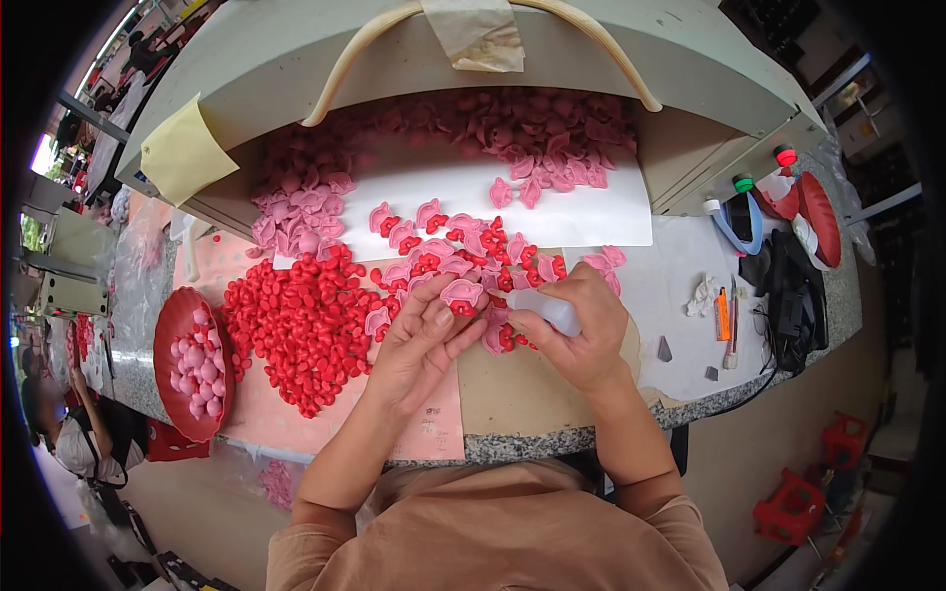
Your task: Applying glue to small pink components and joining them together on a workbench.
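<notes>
My left hand (404,355) is closed, its fingertips holding a small pink moulded piece (461,292) with a red part at its lower edge. Close beside it, my right hand (591,335) grips a small translucent squeeze bottle (555,312), its tip toward the held piece. Just beyond both hands lie several pink pieces with red parts (434,248), partly hidden by the fingers. Left of my left hand spreads a heap of glossy red knobbly parts (305,325). Loose pink pieces (296,212) are piled farther back, under the grey box's opening.
A grey metal box (355,64) overhangs the far side of the work surface. On the left stands a red dish (189,419) of rounded pink pieces. An orange cutter (722,315), a black bag (793,295) and a blue dish (737,227) are at right. Another person (84,433) sits far left.
</notes>
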Tool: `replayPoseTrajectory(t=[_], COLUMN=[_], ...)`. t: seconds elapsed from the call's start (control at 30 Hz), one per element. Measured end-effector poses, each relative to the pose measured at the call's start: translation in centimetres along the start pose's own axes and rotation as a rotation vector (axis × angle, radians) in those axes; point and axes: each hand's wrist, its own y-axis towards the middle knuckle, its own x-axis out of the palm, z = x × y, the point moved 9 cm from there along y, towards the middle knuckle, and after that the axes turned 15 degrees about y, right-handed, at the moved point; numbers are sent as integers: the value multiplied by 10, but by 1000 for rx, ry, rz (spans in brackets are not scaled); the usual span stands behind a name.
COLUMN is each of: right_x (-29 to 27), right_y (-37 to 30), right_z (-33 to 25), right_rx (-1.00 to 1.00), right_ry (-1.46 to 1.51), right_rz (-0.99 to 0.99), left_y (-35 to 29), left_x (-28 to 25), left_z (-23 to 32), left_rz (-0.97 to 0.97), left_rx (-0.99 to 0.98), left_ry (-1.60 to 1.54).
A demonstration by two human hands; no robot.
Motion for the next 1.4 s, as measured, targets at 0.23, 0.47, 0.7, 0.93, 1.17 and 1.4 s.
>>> replayPoseTrajectory(t=[0.23,0.47,0.7,0.93,1.17,1.4], right_x=[-2,0,0,4,5,6], right_y=[-2,-1,-2,-3,-4,-3], right_z=[1,1,1,2,2,0], right_rx=[4,-5,4,23,20,31], right_ry=[22,16,7,12,16,22], right_rz=[14,10,4,-12,-15,-12], left_y=[0,0,0,0,0,1], left_x=[0,0,0,2,-1,1], left_z=[0,1,0,1,0,1], left_rz=[6,13,13,2,6,-2], left_rx=[-9,-9,-9,-3,3,16], left_ry=[11,20,17,37,63,70])
